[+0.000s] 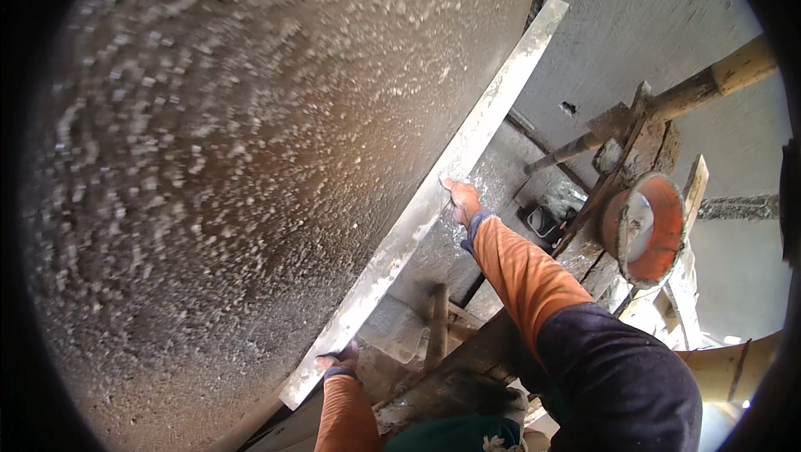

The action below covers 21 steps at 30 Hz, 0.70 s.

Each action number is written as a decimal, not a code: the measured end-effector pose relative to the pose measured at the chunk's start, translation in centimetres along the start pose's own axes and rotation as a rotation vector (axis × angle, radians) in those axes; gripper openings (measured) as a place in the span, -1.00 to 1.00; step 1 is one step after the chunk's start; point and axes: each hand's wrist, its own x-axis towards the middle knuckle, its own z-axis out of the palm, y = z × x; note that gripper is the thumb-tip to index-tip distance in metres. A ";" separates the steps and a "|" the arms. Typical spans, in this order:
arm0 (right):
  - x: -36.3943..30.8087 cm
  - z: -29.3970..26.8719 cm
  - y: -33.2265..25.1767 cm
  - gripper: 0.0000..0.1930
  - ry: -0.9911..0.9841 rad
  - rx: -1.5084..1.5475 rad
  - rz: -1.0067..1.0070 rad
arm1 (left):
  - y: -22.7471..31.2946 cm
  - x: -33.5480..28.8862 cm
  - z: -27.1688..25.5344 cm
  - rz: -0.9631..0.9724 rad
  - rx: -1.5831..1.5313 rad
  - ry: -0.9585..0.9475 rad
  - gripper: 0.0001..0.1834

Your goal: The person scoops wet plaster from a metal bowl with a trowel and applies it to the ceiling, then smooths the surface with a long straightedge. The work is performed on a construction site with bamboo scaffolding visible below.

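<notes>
A long pale straightedge (400,248), smeared with mortar, runs diagonally along the edge of a rough brown plastered wall (225,168). My right hand (464,200) grips it near the middle, thumb on the face toward me and the other fingers mostly hidden behind. Closer to its lower end, my left hand (340,357) is closed round the same straightedge, with part of the fingers out of sight. Both forearms wear orange sleeves with dark cuffs. Loose grains and lumps cover the plaster, which is blurred in places.
Right of my arm, an orange bucket (659,235) caked with mortar stands by wooden planks (638,152). A bamboo pole (709,77) crosses the upper right in front of a grey wall (642,18). Timber pieces (438,327) lie below my right forearm.
</notes>
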 end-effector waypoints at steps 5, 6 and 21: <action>5.2 -2.1 1.9 -0.55 -0.069 -0.017 -0.019 | -1.6 4.8 1.4 -0.059 0.102 -0.137 -0.06; 4.7 -2.1 2.2 -0.55 -0.067 -0.017 -0.013 | -2.1 5.6 0.8 -0.035 0.063 -0.130 -0.07; 6.4 -3.9 -1.5 -0.63 -0.081 0.067 -0.166 | -5.6 15.6 1.2 0.086 -0.020 -0.342 -0.03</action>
